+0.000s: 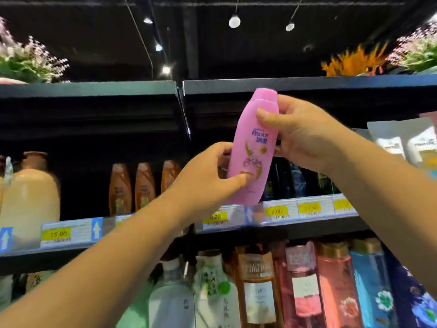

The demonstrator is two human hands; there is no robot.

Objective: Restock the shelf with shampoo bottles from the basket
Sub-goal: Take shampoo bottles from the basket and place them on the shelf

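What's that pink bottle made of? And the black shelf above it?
The pink bottle looks like plastic. It is smooth and opaque, one even colour, with a soft sheen and a label printed straight on it. The black shelf looks like painted metal or coated board. Its face is flat and matte with a straight, sharp edge, but the picture can't settle which it is.

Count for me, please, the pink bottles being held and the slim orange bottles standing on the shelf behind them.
pink bottle, held by left hand and right hand: 1
slim orange bottles on the shelf: 3
Total: 4
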